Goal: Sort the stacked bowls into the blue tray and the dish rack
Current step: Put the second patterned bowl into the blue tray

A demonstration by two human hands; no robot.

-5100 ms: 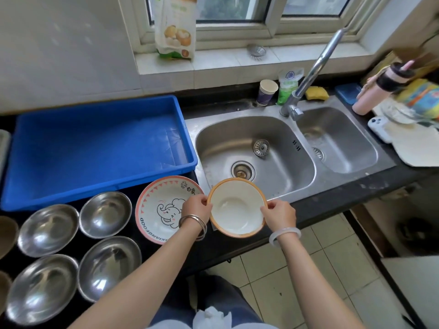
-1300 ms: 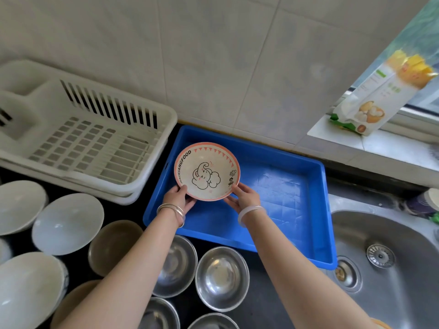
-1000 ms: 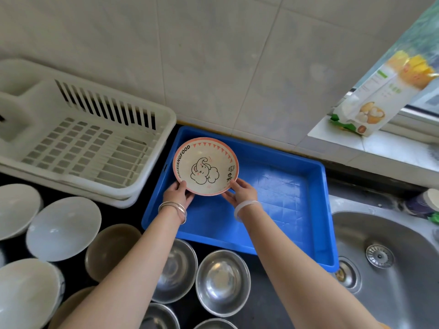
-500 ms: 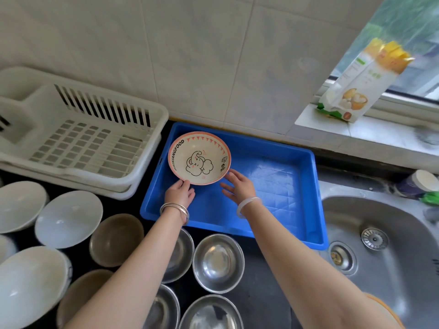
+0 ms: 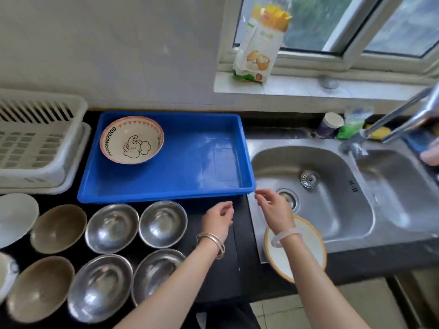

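Observation:
A pink-rimmed bowl with an elephant drawing (image 5: 132, 139) rests in the far-left corner of the blue tray (image 5: 204, 167). The white dish rack (image 5: 35, 141) stands to the tray's left, with nothing in the part I can see. An orange-rimmed white bowl (image 5: 306, 252) sits on the sink's front edge, partly under my right forearm. My left hand (image 5: 219, 220) hovers over the dark counter in front of the tray, fingers loosely curled, holding nothing. My right hand (image 5: 275, 211) is just above the orange-rimmed bowl, fingers apart, also empty.
Several steel bowls (image 5: 111, 227) and brown bowls (image 5: 58, 229) stand on the counter at front left, white bowls (image 5: 16, 218) beyond them. A double steel sink (image 5: 313, 186) with a tap (image 5: 392, 122) lies to the right. A food packet (image 5: 261, 41) leans on the windowsill.
Both hands let go of the elephant bowl, left in the tray, and drew back to the right toward the orange-rimmed bowl. My view swung right toward the sink.

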